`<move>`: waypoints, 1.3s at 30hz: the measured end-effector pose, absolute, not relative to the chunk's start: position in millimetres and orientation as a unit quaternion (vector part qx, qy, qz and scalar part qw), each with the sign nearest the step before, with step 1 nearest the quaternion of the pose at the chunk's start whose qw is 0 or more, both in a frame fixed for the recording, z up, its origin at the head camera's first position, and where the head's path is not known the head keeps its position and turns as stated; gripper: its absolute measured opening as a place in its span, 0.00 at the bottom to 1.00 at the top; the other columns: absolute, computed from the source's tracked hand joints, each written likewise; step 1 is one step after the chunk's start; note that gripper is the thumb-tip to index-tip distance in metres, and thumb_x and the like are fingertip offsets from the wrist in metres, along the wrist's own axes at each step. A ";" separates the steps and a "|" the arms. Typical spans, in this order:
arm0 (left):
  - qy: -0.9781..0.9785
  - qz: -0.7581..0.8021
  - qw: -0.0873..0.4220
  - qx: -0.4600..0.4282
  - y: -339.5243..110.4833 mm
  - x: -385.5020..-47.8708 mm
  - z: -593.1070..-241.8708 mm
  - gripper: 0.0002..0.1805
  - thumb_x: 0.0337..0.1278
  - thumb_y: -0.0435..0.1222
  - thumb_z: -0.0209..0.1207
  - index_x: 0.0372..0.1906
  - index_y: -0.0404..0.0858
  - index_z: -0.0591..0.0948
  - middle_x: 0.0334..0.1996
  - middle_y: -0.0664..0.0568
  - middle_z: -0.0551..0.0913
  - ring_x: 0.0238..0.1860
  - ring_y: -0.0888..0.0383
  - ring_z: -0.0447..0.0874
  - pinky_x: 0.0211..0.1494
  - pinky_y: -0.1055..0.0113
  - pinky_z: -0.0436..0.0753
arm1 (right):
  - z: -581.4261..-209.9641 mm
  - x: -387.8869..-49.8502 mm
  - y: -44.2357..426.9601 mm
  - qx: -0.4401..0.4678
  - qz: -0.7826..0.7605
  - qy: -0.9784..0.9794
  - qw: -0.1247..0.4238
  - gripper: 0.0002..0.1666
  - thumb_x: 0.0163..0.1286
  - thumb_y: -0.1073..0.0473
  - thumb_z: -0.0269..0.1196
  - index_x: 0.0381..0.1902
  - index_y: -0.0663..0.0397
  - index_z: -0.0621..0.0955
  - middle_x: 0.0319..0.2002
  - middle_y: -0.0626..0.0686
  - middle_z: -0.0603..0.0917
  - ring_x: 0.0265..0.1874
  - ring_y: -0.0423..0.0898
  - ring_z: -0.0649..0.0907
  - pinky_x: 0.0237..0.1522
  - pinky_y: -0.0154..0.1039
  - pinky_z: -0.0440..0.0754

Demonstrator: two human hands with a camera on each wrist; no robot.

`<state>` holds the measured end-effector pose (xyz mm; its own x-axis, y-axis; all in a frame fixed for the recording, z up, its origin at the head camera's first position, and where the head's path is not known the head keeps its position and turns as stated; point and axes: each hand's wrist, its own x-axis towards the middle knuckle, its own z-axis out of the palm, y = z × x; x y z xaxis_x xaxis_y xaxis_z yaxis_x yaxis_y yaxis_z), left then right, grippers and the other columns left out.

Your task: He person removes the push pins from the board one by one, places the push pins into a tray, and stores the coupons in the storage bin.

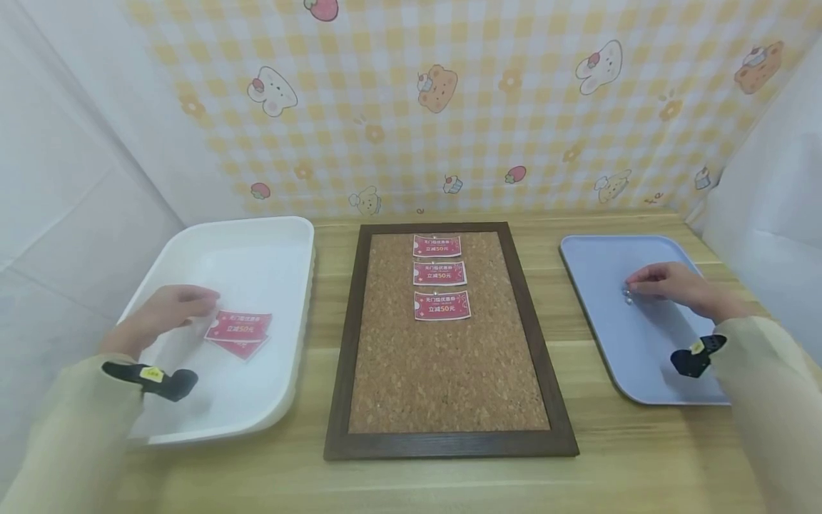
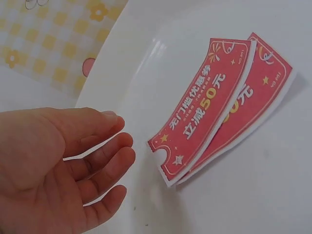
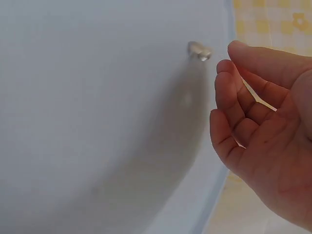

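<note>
Over the white tray (image 1: pixel 257 400), my left hand (image 1: pixel 170 310) hovers with loosely bent fingers. Beside its fingertips lie two overlapping red coupons (image 1: pixel 239 326); the left wrist view shows a gap between the hand (image 2: pixel 63 170) and the upper coupon (image 2: pixel 202 105). At the blue tray (image 1: pixel 597 278), my right hand (image 1: pixel 674 285) reaches toward a small cluster of shiny pins (image 1: pixel 628 296). In the right wrist view its thumb and forefinger are near each other with nothing visible between them, just beside the blurred pins (image 3: pixel 199 50).
Between the trays lies a dark-framed corkboard (image 1: pixel 449 378) on the wooden table (image 1: pixel 308 478). Three red coupons (image 1: pixel 439 273) form a column on its upper part, each with a small pin at the top edge. A yellow checked cloth (image 1: pixel 385 93) hangs behind.
</note>
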<state>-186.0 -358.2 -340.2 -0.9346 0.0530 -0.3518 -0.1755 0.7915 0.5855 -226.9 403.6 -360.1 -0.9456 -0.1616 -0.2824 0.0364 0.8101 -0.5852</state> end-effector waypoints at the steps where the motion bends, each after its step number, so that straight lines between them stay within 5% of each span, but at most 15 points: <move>1: 0.932 0.320 0.171 -0.027 -357.9 -186.1 -338.5 0.42 0.60 0.56 0.48 0.64 0.25 0.58 0.60 0.28 0.59 0.57 0.32 0.60 0.52 0.41 0.69 | -357.2 -227.8 401.3 -0.037 -0.304 0.939 0.158 0.26 0.66 0.52 0.58 0.50 0.72 0.74 0.43 0.57 0.80 0.33 0.37 0.75 0.35 0.34 0.74; 12: 0.941 0.316 0.097 0.066 -322.0 -193.5 -301.8 0.25 0.67 0.43 0.47 0.58 0.26 0.68 0.52 0.30 0.72 0.49 0.37 0.72 0.49 0.48 0.71 | -320.4 -231.3 346.3 -0.121 -0.279 0.946 0.113 0.20 0.67 0.54 0.57 0.46 0.67 0.77 0.40 0.59 0.80 0.35 0.45 0.78 0.38 0.43 0.76; 21: 0.926 0.333 0.033 0.177 -263.0 -199.3 -282.5 0.15 0.63 0.34 0.52 0.50 0.27 0.76 0.41 0.38 0.81 0.38 0.61 0.78 0.41 0.76 0.73 | -307.4 -234.1 290.5 -0.190 -0.285 0.932 0.120 0.15 0.66 0.55 0.58 0.43 0.62 0.79 0.40 0.54 0.81 0.39 0.46 0.78 0.39 0.41 0.75; 33: 0.889 0.374 0.102 0.244 -188.8 -212.4 -282.6 0.15 0.62 0.35 0.53 0.49 0.30 0.77 0.42 0.41 0.81 0.43 0.47 0.79 0.49 0.54 0.74 | -302.7 -236.6 233.1 -0.278 -0.298 0.901 0.146 0.11 0.66 0.61 0.58 0.42 0.62 0.80 0.37 0.52 0.82 0.37 0.46 0.79 0.41 0.44 0.77; 39: 0.881 0.373 0.149 0.252 -155.3 -221.9 -292.2 0.14 0.63 0.36 0.52 0.49 0.32 0.77 0.47 0.41 0.79 0.49 0.48 0.76 0.52 0.55 0.73 | -306.4 -241.7 205.7 -0.311 -0.314 0.882 0.162 0.11 0.66 0.61 0.58 0.42 0.63 0.79 0.36 0.53 0.81 0.35 0.49 0.80 0.37 0.42 0.77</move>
<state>-221.9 -155.3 -292.2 -0.8291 0.5541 -0.0740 0.3327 0.5954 0.7313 -241.7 205.7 -306.4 -0.7541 -0.6505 -0.0906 -0.4466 0.6090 -0.6555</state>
